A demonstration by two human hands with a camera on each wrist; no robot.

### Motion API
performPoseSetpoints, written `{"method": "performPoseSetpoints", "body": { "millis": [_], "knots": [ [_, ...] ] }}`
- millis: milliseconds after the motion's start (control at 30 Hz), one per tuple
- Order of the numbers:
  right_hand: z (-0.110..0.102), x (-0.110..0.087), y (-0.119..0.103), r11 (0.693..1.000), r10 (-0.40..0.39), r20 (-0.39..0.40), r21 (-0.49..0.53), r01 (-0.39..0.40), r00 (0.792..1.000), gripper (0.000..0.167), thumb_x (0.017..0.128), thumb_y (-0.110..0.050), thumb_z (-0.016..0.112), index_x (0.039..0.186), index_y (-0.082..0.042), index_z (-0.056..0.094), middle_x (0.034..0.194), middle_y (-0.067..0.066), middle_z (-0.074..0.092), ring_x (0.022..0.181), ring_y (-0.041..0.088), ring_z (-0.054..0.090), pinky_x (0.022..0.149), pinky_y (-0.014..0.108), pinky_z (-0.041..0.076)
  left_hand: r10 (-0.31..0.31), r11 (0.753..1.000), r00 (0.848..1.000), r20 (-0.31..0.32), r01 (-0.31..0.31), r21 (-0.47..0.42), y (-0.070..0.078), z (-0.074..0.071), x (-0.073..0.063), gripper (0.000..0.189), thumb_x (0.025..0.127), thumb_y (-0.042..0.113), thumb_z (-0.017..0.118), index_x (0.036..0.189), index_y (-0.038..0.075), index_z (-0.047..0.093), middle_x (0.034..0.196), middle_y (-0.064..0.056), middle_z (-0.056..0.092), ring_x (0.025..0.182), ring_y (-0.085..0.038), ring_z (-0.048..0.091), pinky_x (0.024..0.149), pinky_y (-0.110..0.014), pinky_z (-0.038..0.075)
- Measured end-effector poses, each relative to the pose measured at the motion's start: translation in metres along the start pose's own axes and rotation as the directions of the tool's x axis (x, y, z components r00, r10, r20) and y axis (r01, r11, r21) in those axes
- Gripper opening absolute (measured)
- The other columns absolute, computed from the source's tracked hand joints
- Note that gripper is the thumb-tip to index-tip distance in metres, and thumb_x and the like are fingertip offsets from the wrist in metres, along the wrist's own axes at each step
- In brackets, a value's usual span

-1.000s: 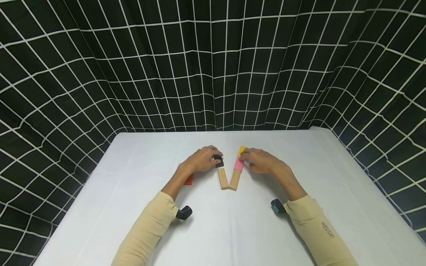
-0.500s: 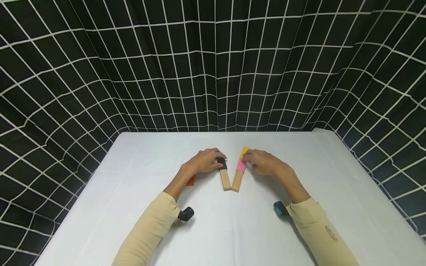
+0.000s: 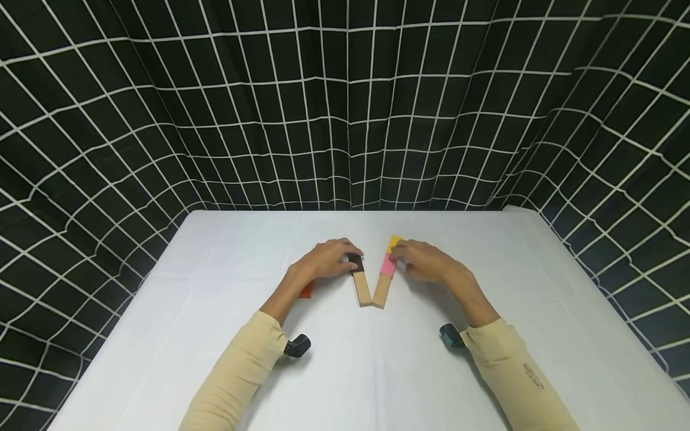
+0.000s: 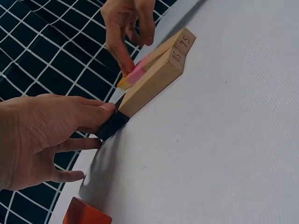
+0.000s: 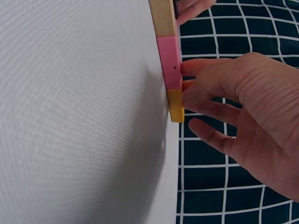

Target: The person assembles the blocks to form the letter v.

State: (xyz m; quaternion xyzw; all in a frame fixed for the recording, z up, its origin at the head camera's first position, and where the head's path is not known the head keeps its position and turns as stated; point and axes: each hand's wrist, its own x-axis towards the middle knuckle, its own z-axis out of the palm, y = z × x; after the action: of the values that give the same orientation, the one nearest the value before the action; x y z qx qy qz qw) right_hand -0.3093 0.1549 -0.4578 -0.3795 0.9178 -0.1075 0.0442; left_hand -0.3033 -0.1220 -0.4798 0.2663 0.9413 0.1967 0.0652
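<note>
My left hand [image 3: 326, 258] pinches a small black block [image 4: 112, 123], which meets the far end of a plain wooden block [image 3: 362, 290] marked 50. Fingertips of my right hand [image 3: 427, 261] touch a pink block [image 5: 169, 63] and a yellow block [image 3: 395, 240], and its thumb looks apart from them in the head view. The pink piece joins a second wooden block [image 3: 382, 292], marked 75. Both wooden blocks meet at their near ends, so the two rows form a V. Parts of the black and yellow blocks are hidden by fingers.
A red-orange block [image 4: 86, 212] lies left of the V, partly behind my left forearm in the head view. The white table [image 3: 372, 371] ends at a dark curtain [image 3: 345, 120] with a white grid. Wrist cameras [image 3: 297, 345] sit on both sleeves.
My left hand has brought the black block up against the wooden one, closing a thin gap. My right hand stays at the pink and yellow blocks. The head view shifts slightly.
</note>
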Motion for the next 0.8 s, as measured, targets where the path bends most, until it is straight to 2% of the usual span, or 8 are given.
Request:
{"method": "performPoseSetpoints", "body": {
  "millis": [333, 533, 667, 800],
  "knots": [
    [-0.001, 0.002, 0.000, 1.000, 0.002, -0.002, 0.004, -0.002, 1.000, 0.042, 0.086, 0.014, 0.064, 0.124, -0.003, 0.074, 0.130, 0.018, 0.070, 0.128, 0.039, 0.065, 0.113, 0.055, 0.051, -0.007, 1.000, 1.000, 0.001, 0.007, 0.005, 0.000, -0.001, -0.001, 0.038, 0.103, 0.029, 0.066, 0.140, 0.020, 0.068, 0.141, -0.007, 0.067, 0.134, -0.028, 0.062, 0.112, -0.055, 0.052],
    [-0.002, 0.002, -0.002, 1.000, 0.016, 0.007, 0.002, -0.016, 1.000, 0.040, 0.087, 0.013, 0.065, 0.122, -0.003, 0.074, 0.128, 0.017, 0.071, 0.124, 0.038, 0.067, 0.110, 0.055, 0.054, -0.038, 0.999, 0.999, 0.024, 0.037, 0.014, 0.003, -0.002, -0.002, 0.045, 0.105, 0.033, 0.063, 0.149, 0.025, 0.059, 0.145, -0.008, 0.064, 0.136, -0.028, 0.061, 0.114, -0.058, 0.049],
    [-0.001, 0.002, -0.002, 1.000, 0.024, 0.018, -0.005, -0.024, 1.000, 0.039, 0.087, 0.013, 0.065, 0.122, -0.003, 0.074, 0.128, 0.017, 0.071, 0.124, 0.038, 0.067, 0.110, 0.054, 0.054, -0.049, 0.996, 0.999, 0.023, 0.047, 0.074, 0.007, -0.004, -0.007, 0.049, 0.107, 0.036, 0.058, 0.155, 0.029, 0.051, 0.152, -0.008, 0.057, 0.139, -0.030, 0.058, 0.115, -0.060, 0.048],
    [0.000, 0.002, -0.001, 1.000, -0.001, 0.002, -0.007, 0.001, 1.000, 0.040, 0.086, 0.014, 0.063, 0.121, -0.001, 0.074, 0.126, 0.018, 0.071, 0.123, 0.038, 0.067, 0.110, 0.054, 0.054, -0.047, 0.990, 0.999, -0.002, 0.047, 0.130, 0.010, -0.013, -0.017, 0.049, 0.107, 0.036, 0.059, 0.154, 0.026, 0.052, 0.153, -0.010, 0.057, 0.137, -0.033, 0.059, 0.112, -0.059, 0.050]
  ]
}}
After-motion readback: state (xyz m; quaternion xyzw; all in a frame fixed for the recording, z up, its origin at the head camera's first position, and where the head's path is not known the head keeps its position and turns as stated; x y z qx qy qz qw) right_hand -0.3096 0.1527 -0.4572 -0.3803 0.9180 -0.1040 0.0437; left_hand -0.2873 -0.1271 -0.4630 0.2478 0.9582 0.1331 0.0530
